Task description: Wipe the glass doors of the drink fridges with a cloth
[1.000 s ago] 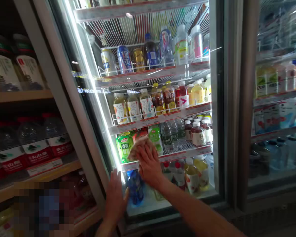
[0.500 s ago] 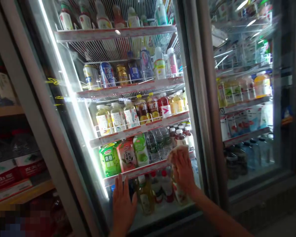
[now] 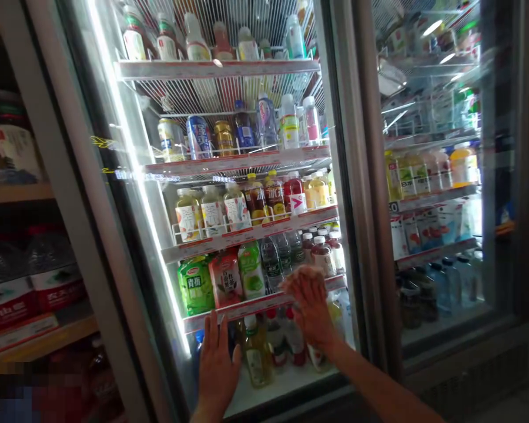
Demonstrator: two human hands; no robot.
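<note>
My left hand (image 3: 217, 367) lies flat with fingers spread on the glass door (image 3: 167, 329) of a lit drinks fridge, low down near its left edge. My right hand (image 3: 311, 305) presses a pale cloth (image 3: 307, 272) against the same glass, further right at the level of the second-lowest shelf. The cloth peeks out above my fingers. Behind the glass stand green drink cartons (image 3: 194, 286), water bottles (image 3: 271, 264) and several other bottles and cans on white wire shelves.
A second fridge door (image 3: 441, 176) with more drinks is on the right, past a grey frame post (image 3: 361, 194). Open wooden shelving (image 3: 17, 194) with large water bottles stands on the left. A blurred patch covers the lower left corner.
My right hand has swept the cloth rightwards across the glass from the left side, then slightly back left. My left hand stayed flat on the door. The view shifted right and up.
</note>
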